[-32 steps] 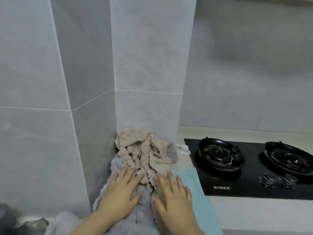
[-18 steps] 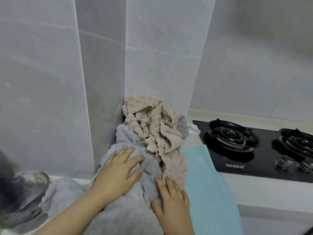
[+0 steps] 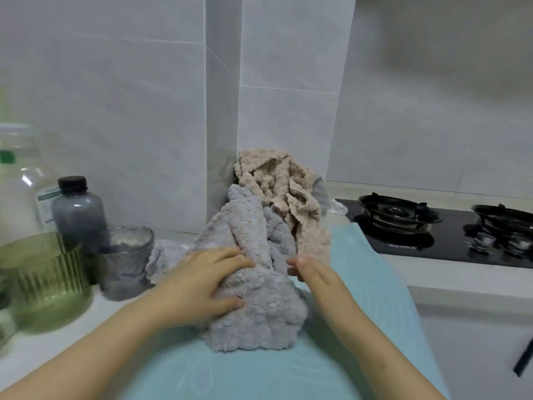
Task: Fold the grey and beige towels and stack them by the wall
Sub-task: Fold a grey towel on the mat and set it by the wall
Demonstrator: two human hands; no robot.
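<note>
A crumpled grey towel (image 3: 259, 287) lies heaped on a light blue mat (image 3: 360, 284), reaching back toward the tiled wall corner (image 3: 222, 140). A rumpled beige towel (image 3: 288, 194) sits behind it, leaning against that corner. My left hand (image 3: 207, 281) presses on the left side of the grey towel, thumb and fingers closed around a fold. My right hand (image 3: 314, 269) touches the towel's right edge with fingers together; whether it grips the cloth is unclear.
On the left stand a green ribbed glass jar (image 3: 43, 281), a dark bottle (image 3: 78, 212), a clear bottle (image 3: 20, 183) and a grey glass (image 3: 127, 261). A black gas hob (image 3: 450, 229) lies to the right. A small white scrap (image 3: 339, 207) sits behind the towels.
The view has tilted down and swung left, bringing the jars into sight. Both hands have pulled back toward me with the grey towel, bunching it into a heap on the mat.
</note>
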